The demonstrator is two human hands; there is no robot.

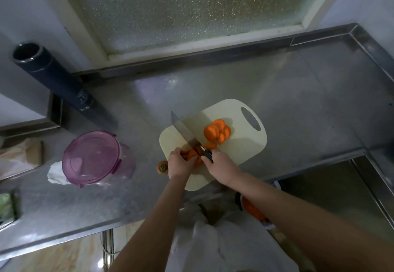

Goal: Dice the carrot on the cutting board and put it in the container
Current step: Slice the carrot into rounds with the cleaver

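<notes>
The person's forearms (287, 212) are spanning the near edge of the steel tabletop (277, 101). The pale cutting board (241, 154) is lying mid-tabletop, and the purple-lidded container (91, 158) is standing well off to the left, lid on. The right hand (221, 165) is gripping the knife (183, 129), whose blade is pointing away and leftward. The left hand (180, 163) is curling over the uncut carrot (191, 154), which seems to be lying crosswise just left of the blade. The slices (217, 132) are lying heaped to the blade's right.
</notes>
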